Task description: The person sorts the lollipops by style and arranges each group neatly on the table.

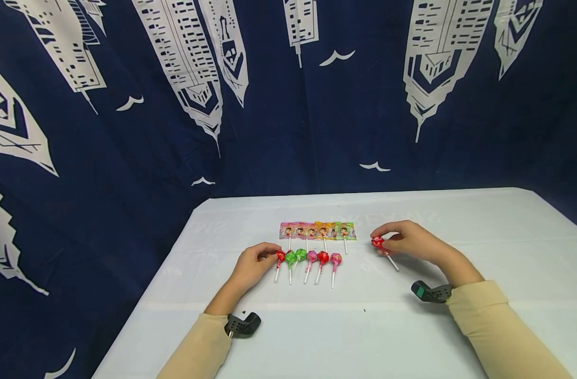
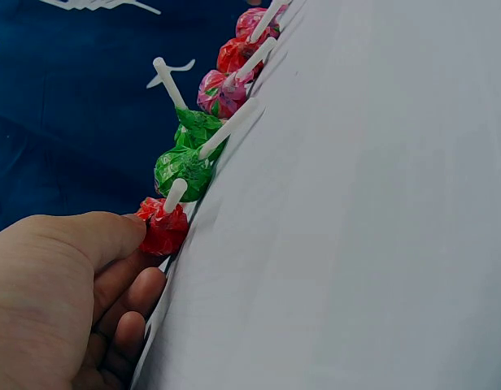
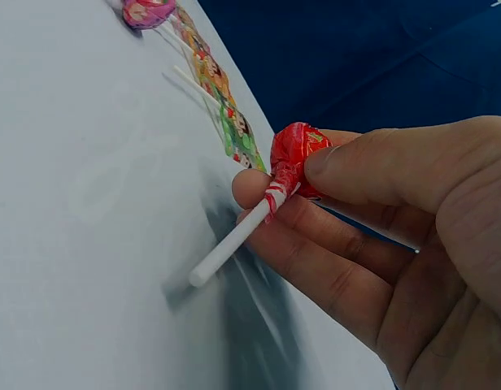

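Note:
My left hand (image 1: 255, 266) is at the left end of a row of round lollipops. Its thumb and fingers pinch the wrapped head of a red lollipop (image 2: 163, 226), whose white stick points toward me. Beside it in the row lie two green lollipops (image 2: 183, 172), then a pink lollipop (image 1: 312, 256), a red one (image 1: 323, 257) and another pink one (image 1: 335, 259). To the right of the row, my right hand (image 1: 413, 242) pinches a second red lollipop (image 3: 291, 154) by its head. That one's white stick slants down, close above the table.
Behind the round lollipops lies a row of flat lollipops (image 1: 323, 230) in pink, orange and green wrappers, sticks toward me. The white table (image 1: 345, 337) ends at a dark blue curtain (image 1: 279, 131) with white building prints. A small dark speck (image 1: 364, 310) marks the tabletop.

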Available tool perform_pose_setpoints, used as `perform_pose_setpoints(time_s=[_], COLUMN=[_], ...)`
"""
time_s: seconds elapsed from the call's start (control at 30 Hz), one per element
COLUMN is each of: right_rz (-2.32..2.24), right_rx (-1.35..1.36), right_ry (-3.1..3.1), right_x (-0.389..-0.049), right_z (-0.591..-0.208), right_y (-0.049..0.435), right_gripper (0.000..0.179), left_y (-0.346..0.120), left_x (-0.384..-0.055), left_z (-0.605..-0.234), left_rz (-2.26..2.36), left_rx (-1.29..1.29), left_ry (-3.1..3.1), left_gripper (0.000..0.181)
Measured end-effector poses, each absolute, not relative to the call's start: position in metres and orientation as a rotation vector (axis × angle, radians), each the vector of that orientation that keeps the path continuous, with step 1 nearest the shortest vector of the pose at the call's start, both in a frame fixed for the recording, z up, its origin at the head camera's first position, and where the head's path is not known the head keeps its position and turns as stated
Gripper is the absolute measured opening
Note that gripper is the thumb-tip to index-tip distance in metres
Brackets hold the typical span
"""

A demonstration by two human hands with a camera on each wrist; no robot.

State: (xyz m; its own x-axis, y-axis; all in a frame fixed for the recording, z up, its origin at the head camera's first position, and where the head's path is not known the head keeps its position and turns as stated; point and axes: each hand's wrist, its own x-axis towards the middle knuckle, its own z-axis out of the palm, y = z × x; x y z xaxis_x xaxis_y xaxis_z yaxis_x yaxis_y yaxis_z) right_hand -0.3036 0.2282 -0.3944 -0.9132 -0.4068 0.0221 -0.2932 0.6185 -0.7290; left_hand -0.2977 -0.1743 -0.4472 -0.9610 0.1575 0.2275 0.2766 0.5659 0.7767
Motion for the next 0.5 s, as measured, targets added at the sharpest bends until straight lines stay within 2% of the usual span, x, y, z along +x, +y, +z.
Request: perform_pose_setpoints(time_s=[0.5], right_rz=[-1.221], right_rx=[-0.635], right_ry=[2.623], right_x=[-0.302], right_z=[-0.400], right_y=[0.208], right_gripper=[0.027], left_y=[-0.174], left_x=[-0.297], left_z=[-0.447], left_rz=[-1.350], left_rx=[-0.375], left_ry=[-2.662], left_gripper=[0.018])
